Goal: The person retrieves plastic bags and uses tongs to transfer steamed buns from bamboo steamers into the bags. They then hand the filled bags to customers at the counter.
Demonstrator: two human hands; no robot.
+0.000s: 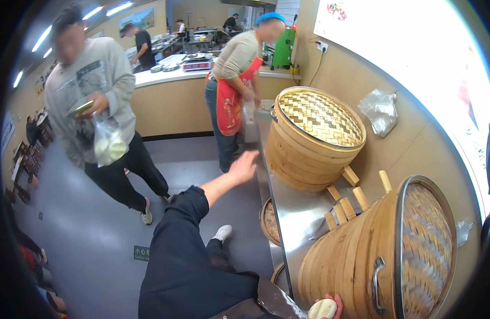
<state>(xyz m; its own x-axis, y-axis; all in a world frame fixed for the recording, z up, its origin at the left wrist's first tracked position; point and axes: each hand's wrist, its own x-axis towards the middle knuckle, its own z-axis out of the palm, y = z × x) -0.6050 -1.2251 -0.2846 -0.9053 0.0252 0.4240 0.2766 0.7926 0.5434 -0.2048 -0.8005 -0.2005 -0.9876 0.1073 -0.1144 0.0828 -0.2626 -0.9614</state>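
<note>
My left hand (244,167) reaches out at the end of a dark sleeve, over the floor beside the metal counter (293,223). Its fingers are spread apart with nothing seen in them. At the bottom edge, my right hand (338,305) has its fingers around a pale bun (322,309); the rest of that hand is cut off. Close to this bun stands a large bamboo steamer (344,255), its woven lid (426,247) facing right in this view. Farther along the counter is another bamboo steamer (308,159), covered by a woven lid (320,115).
Several wooden handles (348,209) jut between the steamers. Under the counter sits a round basket (271,221). A co-worker in a red apron (233,107) holds a plastic bag (249,119). Left, a person in a grey sweatshirt (89,75) carries bagged buns (110,145) and a phone (84,107).
</note>
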